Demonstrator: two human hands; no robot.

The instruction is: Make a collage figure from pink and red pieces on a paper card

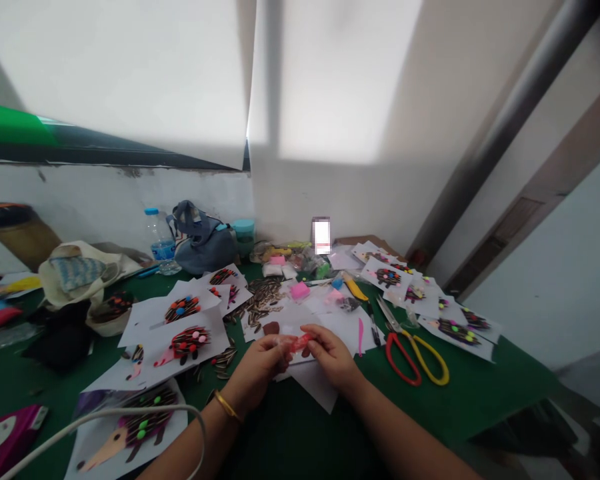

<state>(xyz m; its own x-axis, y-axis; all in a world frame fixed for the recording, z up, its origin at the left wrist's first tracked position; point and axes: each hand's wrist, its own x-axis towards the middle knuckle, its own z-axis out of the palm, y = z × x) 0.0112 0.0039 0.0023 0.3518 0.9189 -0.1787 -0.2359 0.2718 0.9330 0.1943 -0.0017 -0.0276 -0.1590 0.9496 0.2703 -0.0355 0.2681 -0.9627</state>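
My left hand point(266, 365) and my right hand point(330, 355) meet over white paper near the table's middle. Between them is a small red piece in clear wrapping point(300, 343), pinched by the fingers of both hands. A brown clay piece point(271, 328) lies just beyond my left fingers. Striped sunflower seeds point(265, 300) are heaped behind my left hand. A pink block point(299, 291) sits on the paper farther back, and a pink plastic tool point(361, 337) lies right of my right hand.
Scissors point(415, 357) with red and yellow handles lie at the right. Seed-covered hedgehog pictures point(190, 343) spread at the left, others point(460, 331) at the right. A water bottle point(163, 250), a blue bag point(205, 243) and a teal-lidded container point(244, 237) stand behind. A white cable point(105, 415) crosses the lower left.
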